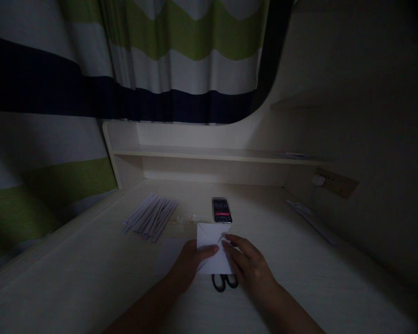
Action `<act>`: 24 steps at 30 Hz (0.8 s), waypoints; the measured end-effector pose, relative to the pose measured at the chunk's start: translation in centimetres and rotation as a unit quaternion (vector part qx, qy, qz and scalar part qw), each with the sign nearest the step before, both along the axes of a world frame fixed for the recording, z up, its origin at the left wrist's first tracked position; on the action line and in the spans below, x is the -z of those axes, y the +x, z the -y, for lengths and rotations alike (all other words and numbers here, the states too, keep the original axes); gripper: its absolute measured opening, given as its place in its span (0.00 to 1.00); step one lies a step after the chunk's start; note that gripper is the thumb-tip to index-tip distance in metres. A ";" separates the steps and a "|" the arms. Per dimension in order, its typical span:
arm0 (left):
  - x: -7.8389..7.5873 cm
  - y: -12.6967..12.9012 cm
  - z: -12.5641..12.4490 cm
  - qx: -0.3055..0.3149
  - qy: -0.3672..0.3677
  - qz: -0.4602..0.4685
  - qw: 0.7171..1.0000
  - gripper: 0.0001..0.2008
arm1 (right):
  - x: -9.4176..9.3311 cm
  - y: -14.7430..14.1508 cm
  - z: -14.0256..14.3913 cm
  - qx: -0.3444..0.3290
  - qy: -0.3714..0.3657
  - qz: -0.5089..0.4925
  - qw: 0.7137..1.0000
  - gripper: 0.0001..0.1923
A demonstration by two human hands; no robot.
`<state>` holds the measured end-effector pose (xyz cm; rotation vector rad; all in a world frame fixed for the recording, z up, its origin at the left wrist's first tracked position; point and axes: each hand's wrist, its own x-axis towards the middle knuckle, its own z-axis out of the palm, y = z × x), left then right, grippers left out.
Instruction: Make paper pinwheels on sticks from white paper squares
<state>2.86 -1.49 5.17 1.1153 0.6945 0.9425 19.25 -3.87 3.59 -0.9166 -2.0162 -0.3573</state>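
Observation:
A square white folded paper (209,260), with crease lines running across its upper part, is held up over the desk. My left hand (190,260) grips it from the left, thumb pressed flat on its front. At its right side my right hand (249,262) is closed, fingertips pinching a small fold of the paper near the middle. Just below the paper, black scissor handles (225,282) show; the blades are hidden behind it. Partly behind my left forearm, a pale flat sheet (167,253) lies on the desk.
A phone (222,209) with a lit screen lies beyond the paper. To the left is a pile of thin rolled paper sticks (151,215), with small white bits (177,219) beside it. A low shelf (209,152) spans the back; a plug (318,180) sits in a right-wall socket.

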 end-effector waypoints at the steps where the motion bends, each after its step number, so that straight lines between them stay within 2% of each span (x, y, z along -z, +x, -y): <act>1: 0.0 0.0 0.0 -0.006 -0.001 -0.007 1.000 0.18 | 0.0 0.0 0.1 0.001 -0.001 -0.001 1.000 0.16; 5: -0.1 0.1 0.0 -0.035 0.013 -0.027 0.999 0.16 | -0.5 -0.2 0.4 -0.020 -0.030 -0.034 0.999 0.17; 8: -0.2 0.0 -0.1 -0.055 0.019 -0.058 0.997 0.15 | -1.1 -0.4 0.6 -0.054 -0.108 -0.137 0.983 0.16; 10: -0.1 -0.1 -0.2 -0.068 0.017 -0.086 0.994 0.14 | -1.4 -0.7 0.5 -0.054 -0.191 -0.237 0.951 0.11; 12: 0.2 -0.2 -0.3 -0.082 0.013 -0.109 0.991 0.12 | -1.3 -1.0 0.2 -0.046 -0.276 -0.338 0.899 0.08; 15: 0.6 0.0 -0.4 -0.089 0.011 -0.129 0.988 0.11 | -0.4 -1.5 -0.6 -0.072 -0.370 -0.441 0.815 0.12; 17: 0.8 0.2 -0.4 -0.080 0.018 -0.135 0.987 0.11 | 0.3 -1.7 -1.0 -0.103 -0.418 -0.465 0.774 0.13; 20: 1.0 0.3 -0.5 -0.066 0.022 -0.141 0.988 0.11 | 1.1 -1.9 -1.3 -0.125 -0.451 -0.486 0.738 0.13; 24: 1.1 0.4 -0.5 -0.068 0.014 -0.153 0.986 0.12 | 1.4 -1.9 -1.3 -0.119 -0.451 -0.519 0.716 0.11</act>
